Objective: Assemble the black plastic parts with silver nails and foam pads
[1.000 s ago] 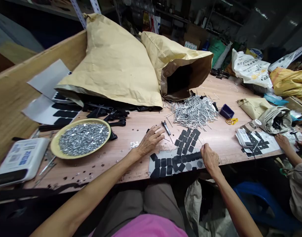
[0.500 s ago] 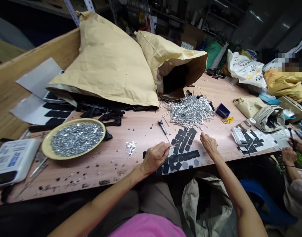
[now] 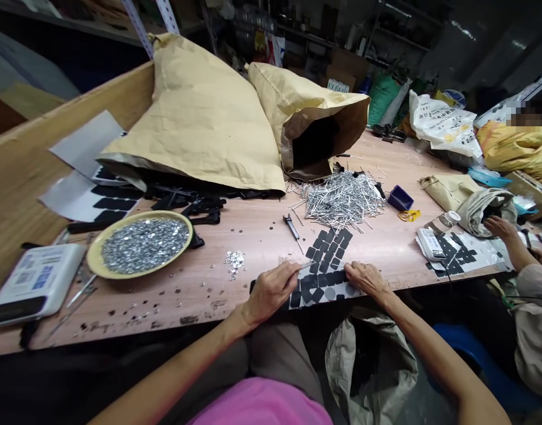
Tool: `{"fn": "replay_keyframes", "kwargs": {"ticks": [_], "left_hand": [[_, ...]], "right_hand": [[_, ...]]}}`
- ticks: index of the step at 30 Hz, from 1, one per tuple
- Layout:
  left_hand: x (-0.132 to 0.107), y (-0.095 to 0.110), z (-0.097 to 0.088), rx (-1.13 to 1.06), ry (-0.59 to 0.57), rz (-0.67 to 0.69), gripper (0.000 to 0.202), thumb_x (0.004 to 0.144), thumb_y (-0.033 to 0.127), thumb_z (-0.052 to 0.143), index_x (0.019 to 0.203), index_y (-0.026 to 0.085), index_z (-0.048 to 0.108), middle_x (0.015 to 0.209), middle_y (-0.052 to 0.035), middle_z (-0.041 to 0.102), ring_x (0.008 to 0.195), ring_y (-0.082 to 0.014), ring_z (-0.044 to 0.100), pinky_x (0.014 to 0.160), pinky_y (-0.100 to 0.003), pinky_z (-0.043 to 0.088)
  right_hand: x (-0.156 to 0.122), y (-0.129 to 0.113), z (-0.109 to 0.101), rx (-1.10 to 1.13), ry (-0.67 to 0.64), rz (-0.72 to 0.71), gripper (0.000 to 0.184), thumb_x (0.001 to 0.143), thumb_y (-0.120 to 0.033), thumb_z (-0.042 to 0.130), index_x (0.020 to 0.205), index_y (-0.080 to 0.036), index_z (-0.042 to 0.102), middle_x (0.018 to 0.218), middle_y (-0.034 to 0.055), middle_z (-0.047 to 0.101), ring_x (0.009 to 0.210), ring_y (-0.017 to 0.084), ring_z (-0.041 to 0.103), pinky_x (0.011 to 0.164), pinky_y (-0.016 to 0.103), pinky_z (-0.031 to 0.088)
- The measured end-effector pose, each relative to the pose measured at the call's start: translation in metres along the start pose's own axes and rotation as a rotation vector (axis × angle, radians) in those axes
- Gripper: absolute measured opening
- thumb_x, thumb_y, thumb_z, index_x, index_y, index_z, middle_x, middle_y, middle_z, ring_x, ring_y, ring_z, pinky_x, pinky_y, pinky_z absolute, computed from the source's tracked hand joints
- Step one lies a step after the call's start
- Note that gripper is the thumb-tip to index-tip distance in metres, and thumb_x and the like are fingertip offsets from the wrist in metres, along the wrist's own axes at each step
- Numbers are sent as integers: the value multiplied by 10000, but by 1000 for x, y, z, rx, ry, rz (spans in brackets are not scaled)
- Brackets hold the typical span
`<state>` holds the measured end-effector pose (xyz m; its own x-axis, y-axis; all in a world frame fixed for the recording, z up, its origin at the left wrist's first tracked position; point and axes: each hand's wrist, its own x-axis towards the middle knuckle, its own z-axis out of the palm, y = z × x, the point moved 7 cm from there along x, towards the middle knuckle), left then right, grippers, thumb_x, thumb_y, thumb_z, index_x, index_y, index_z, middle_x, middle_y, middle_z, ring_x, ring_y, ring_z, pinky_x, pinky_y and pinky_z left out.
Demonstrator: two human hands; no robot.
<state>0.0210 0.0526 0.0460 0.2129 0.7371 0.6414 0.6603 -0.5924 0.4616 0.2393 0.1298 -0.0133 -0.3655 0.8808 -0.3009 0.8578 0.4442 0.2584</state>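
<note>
A grey sheet of black pads (image 3: 326, 277) lies at the near table edge. My left hand (image 3: 271, 292) is closed in a pinch on a thin metal pin whose tip points right over the sheet. My right hand (image 3: 366, 280) rests on the sheet's right end with fingers curled down on the pads; whether it grips one I cannot tell. A small black tool (image 3: 291, 226) lies just beyond the sheet, with a pile of metal pins (image 3: 342, 198) behind it.
A yellow dish of silver pieces (image 3: 140, 243) and a white scale (image 3: 29, 283) stand at the left. Two large brown paper sacks (image 3: 218, 118) lie at the back. Another person's hand (image 3: 496, 226) reaches over a second pad sheet (image 3: 461, 251) at the right.
My left hand picked up a pin from the table and drew it back toward the sheet. My right hand slid left and nearer along the sheet. The neighbour's hand moved up toward the grey bag.
</note>
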Motion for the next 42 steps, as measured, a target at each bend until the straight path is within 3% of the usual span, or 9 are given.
{"fn": "replay_keyframes", "kwargs": {"ticks": [9, 16, 20, 22, 26, 32, 35, 39, 42], "left_hand": [[-4, 7, 3, -108, 19, -63, 178, 872, 143, 405, 897, 183, 576, 782, -22, 675, 701, -129, 654, 650, -210, 512], [-10, 23, 11, -151, -33, -45, 195, 872, 141, 390, 896, 179, 580, 780, -30, 677, 688, -127, 652, 643, -209, 514], [-15, 23, 11, -163, -78, -64, 193, 874, 157, 396, 896, 183, 586, 774, -26, 676, 687, -126, 651, 647, -210, 512], [-17, 17, 9, -187, -74, -124, 187, 869, 171, 406, 888, 187, 591, 784, -27, 678, 705, -133, 652, 671, -222, 514], [-20, 2, 10, -267, -61, -291, 171, 846, 202, 425, 845, 199, 596, 791, -20, 682, 695, -140, 646, 665, -235, 511], [-19, 8, 17, -369, -101, -358, 176, 826, 239, 438, 824, 196, 609, 762, -18, 681, 681, -145, 640, 633, -228, 490], [-22, 5, 15, -385, -118, -420, 188, 816, 258, 443, 820, 200, 621, 736, -14, 680, 647, -145, 629, 604, -227, 478], [-32, -13, 6, -420, -74, -563, 221, 787, 289, 454, 836, 200, 650, 793, -23, 698, 692, -157, 634, 638, -239, 482], [-45, -36, 4, -460, -53, -753, 252, 760, 304, 467, 853, 185, 668, 691, -8, 670, 586, -140, 590, 561, -228, 453]], "right_hand": [[-34, -3, -1, 5, 69, 136, 292, 946, -240, 322, 1002, -210, 608, 897, 66, 676, 722, 154, 628, 512, 231, 271], [3, 19, -17, 4, 103, 243, 351, 958, -209, 233, 1043, -158, 570, 925, 126, 665, 677, 181, 630, 508, 244, 284], [4, 1, -10, 44, 73, 153, 218, 926, -260, 380, 1003, -189, 571, 880, 92, 682, 675, 177, 640, 521, 236, 309], [-10, -11, -3, 59, 64, 91, 172, 903, -290, 439, 957, -214, 583, 877, 63, 688, 707, 174, 647, 533, 228, 315], [-42, -11, 1, 51, 79, 149, 272, 942, -247, 323, 992, -194, 586, 922, 84, 691, 713, 176, 655, 512, 232, 289], [-67, -7, -7, 164, 171, 246, 284, 937, -235, 320, 922, -192, 601, 821, 46, 705, 682, 145, 646, 517, 216, 295], [-93, -7, -3, 269, 229, 253, 307, 927, -242, 315, 845, -192, 607, 773, 45, 699, 683, 145, 647, 551, 204, 340], [-147, -5, 28, 441, 209, 213, 330, 918, -337, 321, 843, -235, 626, 767, 24, 699, 704, 167, 663, 603, 227, 430], [-178, 2, 60, 547, 162, 204, 312, 867, -443, 403, 998, -284, 638, 916, 23, 722, 820, 208, 680, 656, 284, 503]]}}
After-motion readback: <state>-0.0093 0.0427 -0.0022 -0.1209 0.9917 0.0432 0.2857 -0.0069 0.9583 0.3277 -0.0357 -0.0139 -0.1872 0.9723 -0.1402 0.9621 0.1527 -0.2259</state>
